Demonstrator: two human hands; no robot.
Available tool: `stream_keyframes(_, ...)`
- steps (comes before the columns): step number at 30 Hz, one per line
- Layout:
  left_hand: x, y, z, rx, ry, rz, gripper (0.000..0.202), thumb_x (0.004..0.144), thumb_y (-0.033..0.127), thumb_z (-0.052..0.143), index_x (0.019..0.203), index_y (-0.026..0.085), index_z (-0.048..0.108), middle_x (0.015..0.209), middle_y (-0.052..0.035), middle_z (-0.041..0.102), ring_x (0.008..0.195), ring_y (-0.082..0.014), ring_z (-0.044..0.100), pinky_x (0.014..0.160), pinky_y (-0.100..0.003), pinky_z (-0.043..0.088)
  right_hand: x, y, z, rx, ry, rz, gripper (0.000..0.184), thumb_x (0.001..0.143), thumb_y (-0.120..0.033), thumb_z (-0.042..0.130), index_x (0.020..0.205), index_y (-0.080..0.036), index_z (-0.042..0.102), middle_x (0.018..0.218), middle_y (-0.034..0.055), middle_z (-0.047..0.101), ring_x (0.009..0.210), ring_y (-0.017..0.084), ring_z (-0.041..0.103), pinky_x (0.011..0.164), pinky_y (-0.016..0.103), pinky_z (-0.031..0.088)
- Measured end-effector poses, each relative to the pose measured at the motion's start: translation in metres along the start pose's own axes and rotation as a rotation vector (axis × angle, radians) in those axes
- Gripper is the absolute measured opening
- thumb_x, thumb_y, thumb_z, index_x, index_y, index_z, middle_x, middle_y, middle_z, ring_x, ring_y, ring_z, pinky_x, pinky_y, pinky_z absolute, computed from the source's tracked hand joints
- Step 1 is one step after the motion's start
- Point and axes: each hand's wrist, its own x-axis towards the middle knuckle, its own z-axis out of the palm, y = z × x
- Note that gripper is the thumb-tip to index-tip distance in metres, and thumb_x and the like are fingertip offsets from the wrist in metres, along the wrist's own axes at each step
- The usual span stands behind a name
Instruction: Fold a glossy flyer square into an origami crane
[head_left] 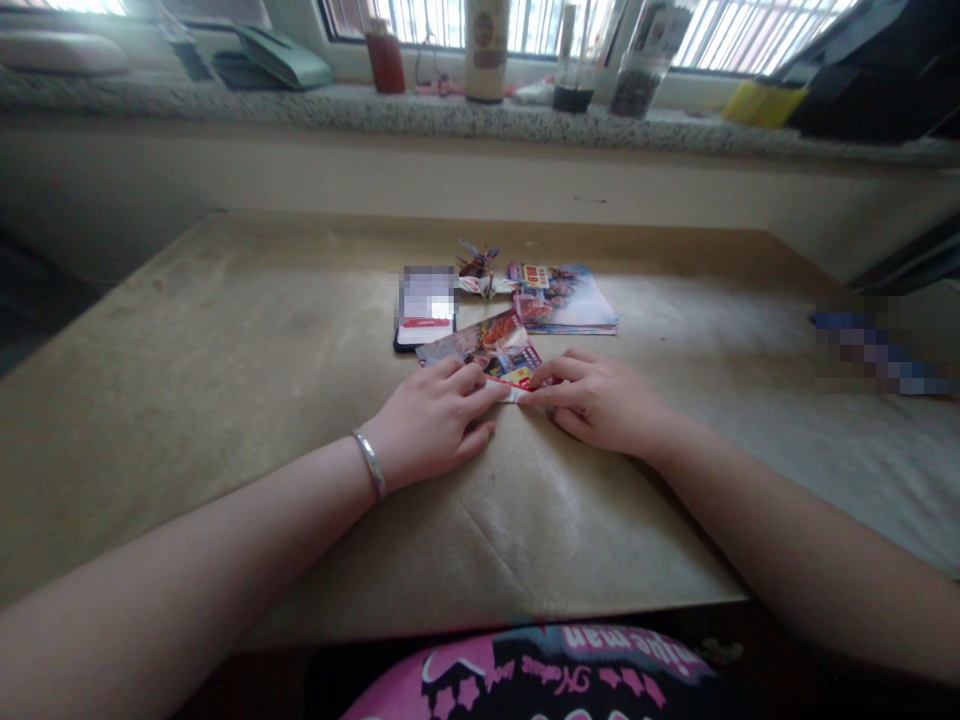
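A colourful printed paper sheet (495, 342) lies on the table between my hands, its near edge folded up into a narrow white strip. My left hand (435, 412) presses the left part of this strip with its fingers, a silver bangle on the wrist. From the other side, the fingertips of my right hand (604, 400) pinch and press the strip's right end. The fingers hide part of the fold. Just behind the sheet, a phone (424, 335) lies with its screen lit, and the sheet's left corner reaches its lower edge.
Behind the sheet sits a small folded paper figure (480, 268), with a stack of printed leaflets (574, 300) to its right. A blurred blue strip (877, 355) lies at the table's right. Bottles, including a red one (385, 58), line the stone windowsill (315, 112).
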Motion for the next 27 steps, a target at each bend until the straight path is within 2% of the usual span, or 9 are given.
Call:
stream_keyframes(6,-0.001,0.000,-0.001,-0.002,-0.006,0.009,0.043,0.094,0.039,0.040,0.130,0.021,0.054,0.117,-0.0104,0.058,0.108,-0.0268,0.050,0.098,-0.043,0.043,0.003,-0.001,0.005,-0.022,0.040,-0.046,0.038,0.082,-0.014,0.051,0.111,-0.030,0.071,0.104,0.0052,0.067,0.086,0.019,0.056,0.076,0.033,0.046)
stream_keyframes(13,-0.001,-0.001,-0.002,0.011,-0.020,0.028,0.045,0.095,0.040,0.039,0.130,0.017,0.053,0.120,-0.0107,0.058,0.109,-0.0269,0.050,0.099,-0.042,0.042,0.007,-0.003,0.006,-0.075,0.012,-0.106,0.039,0.084,-0.016,0.050,0.118,-0.026,0.067,0.109,0.0074,0.066,0.095,0.022,0.055,0.080,0.035,0.045)
stream_keyframes(18,-0.004,-0.005,-0.006,-0.005,-0.043,0.075,0.049,0.092,0.044,0.042,0.135,0.021,0.049,0.120,-0.0105,0.057,0.109,-0.0272,0.050,0.099,-0.042,0.041,0.006,0.000,0.006,-0.042,0.042,-0.087,0.038,0.088,-0.016,0.045,0.114,-0.030,0.069,0.105,0.0054,0.068,0.088,0.019,0.055,0.077,0.033,0.045)
stream_keyframes(24,-0.008,-0.010,-0.011,0.000,-0.092,0.127,0.055,0.092,0.049,0.042,0.142,0.026,0.040,0.124,-0.0111,0.053,0.113,-0.0281,0.048,0.101,-0.044,0.039,0.005,-0.002,0.003,-0.009,0.055,-0.058,0.041,0.083,-0.009,0.048,0.109,-0.029,0.072,0.103,0.0052,0.068,0.087,0.018,0.056,0.076,0.032,0.046)
stream_keyframes(27,-0.008,-0.010,-0.012,0.004,-0.105,0.132,0.054,0.092,0.050,0.042,0.140,0.026,0.043,0.125,-0.0113,0.053,0.113,-0.0281,0.048,0.101,-0.044,0.040,0.005,-0.002,0.003,0.001,0.050,-0.045,0.041,0.081,-0.008,0.048,0.107,-0.029,0.073,0.103,0.0053,0.069,0.087,0.018,0.057,0.076,0.032,0.046)
